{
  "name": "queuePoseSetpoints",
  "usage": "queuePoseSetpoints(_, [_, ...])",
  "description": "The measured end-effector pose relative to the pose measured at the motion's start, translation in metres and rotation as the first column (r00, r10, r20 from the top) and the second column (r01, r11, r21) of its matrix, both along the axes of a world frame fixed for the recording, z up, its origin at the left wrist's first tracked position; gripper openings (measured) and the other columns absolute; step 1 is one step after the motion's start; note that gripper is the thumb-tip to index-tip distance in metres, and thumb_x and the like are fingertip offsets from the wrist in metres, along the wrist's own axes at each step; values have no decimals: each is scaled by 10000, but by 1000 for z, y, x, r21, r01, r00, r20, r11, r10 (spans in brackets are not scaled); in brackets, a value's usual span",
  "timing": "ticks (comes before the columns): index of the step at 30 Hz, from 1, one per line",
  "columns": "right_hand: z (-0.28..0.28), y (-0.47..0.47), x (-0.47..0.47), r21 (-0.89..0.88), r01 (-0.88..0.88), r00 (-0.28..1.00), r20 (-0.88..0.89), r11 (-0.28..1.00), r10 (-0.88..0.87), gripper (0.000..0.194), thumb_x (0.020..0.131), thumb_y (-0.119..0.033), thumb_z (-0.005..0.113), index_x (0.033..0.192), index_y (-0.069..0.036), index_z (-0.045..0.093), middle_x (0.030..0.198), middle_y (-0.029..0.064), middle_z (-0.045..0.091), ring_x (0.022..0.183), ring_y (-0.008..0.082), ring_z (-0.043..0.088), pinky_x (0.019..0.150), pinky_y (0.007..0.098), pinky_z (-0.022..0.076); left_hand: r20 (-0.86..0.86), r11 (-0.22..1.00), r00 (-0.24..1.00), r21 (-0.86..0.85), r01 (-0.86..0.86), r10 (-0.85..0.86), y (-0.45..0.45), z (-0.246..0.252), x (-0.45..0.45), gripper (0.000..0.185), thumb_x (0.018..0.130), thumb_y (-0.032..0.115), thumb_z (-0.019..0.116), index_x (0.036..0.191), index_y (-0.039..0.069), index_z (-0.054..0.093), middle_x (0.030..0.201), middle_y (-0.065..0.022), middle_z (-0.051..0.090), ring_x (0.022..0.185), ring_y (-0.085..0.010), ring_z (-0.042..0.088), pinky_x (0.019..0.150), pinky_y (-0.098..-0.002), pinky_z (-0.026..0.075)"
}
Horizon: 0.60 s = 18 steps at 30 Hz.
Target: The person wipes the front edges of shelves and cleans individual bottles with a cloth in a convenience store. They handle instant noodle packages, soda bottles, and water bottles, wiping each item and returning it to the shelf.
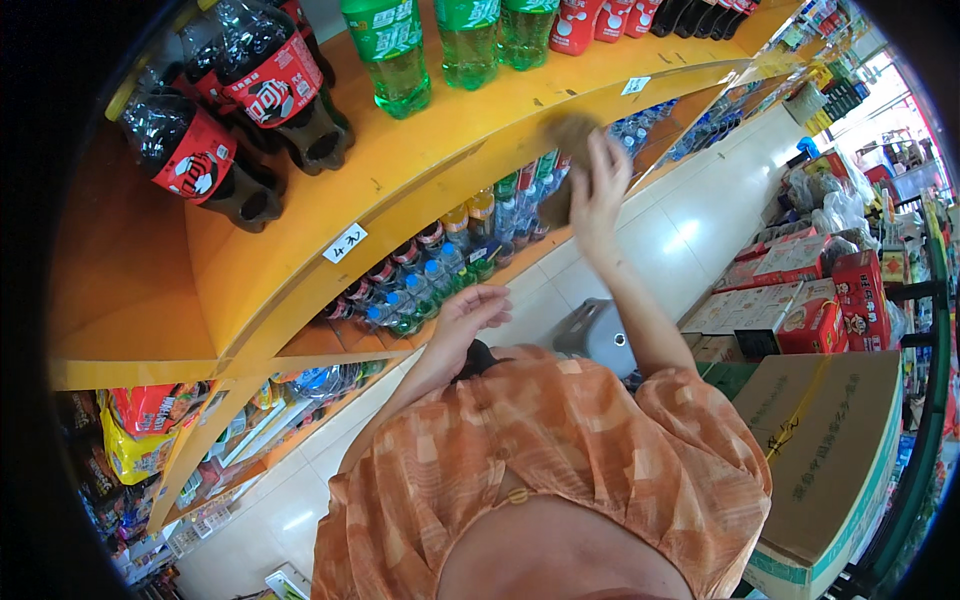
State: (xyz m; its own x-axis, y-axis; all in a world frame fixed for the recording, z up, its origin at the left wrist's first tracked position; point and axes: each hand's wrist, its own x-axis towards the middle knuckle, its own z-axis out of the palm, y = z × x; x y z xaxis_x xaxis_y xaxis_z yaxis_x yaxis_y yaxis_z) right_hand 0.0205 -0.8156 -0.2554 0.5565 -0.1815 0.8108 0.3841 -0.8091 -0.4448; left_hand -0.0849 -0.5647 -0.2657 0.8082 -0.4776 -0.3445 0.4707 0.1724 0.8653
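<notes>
My right hand (602, 187) is raised at the front edge of the orange shelf (465, 127), its fingers closed on a brown cloth (574, 139) that is blurred and hangs partly below the edge. My left hand (469, 319) is held lower, in front of the lower shelf, with fingers bent and nothing seen in it. On the upper shelf, large cola bottles (274, 90) with red labels stand at the left. Green soda bottles (386, 56) are near the middle, and red-labelled bottles (577, 28) stand to their right.
Small drink bottles (420, 289) fill the lower shelf. A price tag (345, 243) is on the shelf edge. A grey plastic stool (596, 337) stands on the tiled floor (682, 225). Stacked cartons (780, 300) and a large cardboard box (817, 442) are at the right. Snack packets (142, 427) lie lower left.
</notes>
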Motion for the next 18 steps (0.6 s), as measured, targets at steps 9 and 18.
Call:
queuePoseSetpoints(9, [-30, 51, 2, 60, -192, 976, -89, 979, 197, 553, 835, 27, 638, 1368, 3, 492, 1323, 237, 464, 1199, 421, 458, 1031, 453, 373, 1, 1000, 1000, -10, 24, -24, 0, -3, -2, 283, 959, 198, 631, 1173, 12, 631, 1030, -80, 676, 926, -153, 646, 823, -272, 500])
queuePoseSetpoints(18, [17, 83, -29, -139, -270, 962, -87, 953, 260, 592, 770, 7, 657, 1350, -45, 553, 1333, 211, 457, 1144, 387, 460, 975, 451, 392, -17, 999, 999, 23, 44, -44, 5, -13, -8, 280, 946, 219, 653, 1148, 25, 665, 1016, -68, 676, 910, -149, 648, 834, -272, 513])
